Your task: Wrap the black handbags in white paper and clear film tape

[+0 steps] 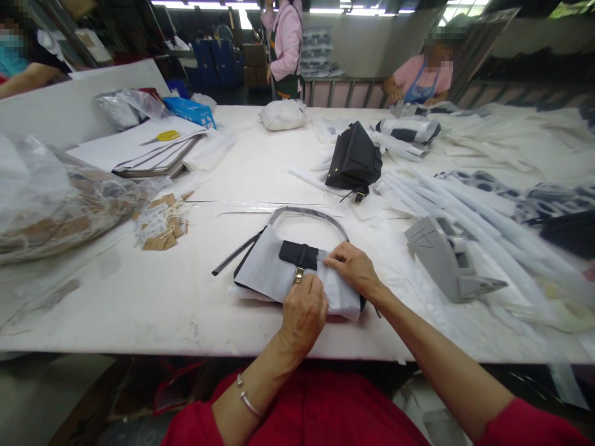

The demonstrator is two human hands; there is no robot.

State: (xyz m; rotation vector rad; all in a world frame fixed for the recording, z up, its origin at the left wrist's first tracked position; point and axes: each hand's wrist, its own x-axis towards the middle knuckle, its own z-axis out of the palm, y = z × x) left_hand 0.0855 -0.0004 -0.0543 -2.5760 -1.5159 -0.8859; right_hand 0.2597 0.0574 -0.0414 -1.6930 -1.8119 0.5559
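On the pale table (116, 303) a handbag (289, 251) is laid, mostly covered in white paper (267, 263). Behind it to the right a black bag (356, 155) is parked, with a grey plastic gadget (434, 254) set to the handbag's right. The left hand (304, 310) is kinda curled by the gold clasp (299, 274), grip can't be told; the right hand (353, 266) is pinched onto a thin pale strip (321, 257) at the handbag's black flap (310, 255).

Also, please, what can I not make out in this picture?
In the head view:
Left hand: its own back hides the fingertips.
Near bag: white paper covers most of its front.
Tags: any print is too small.
Black thing at right: the picture's edge cuts it off.
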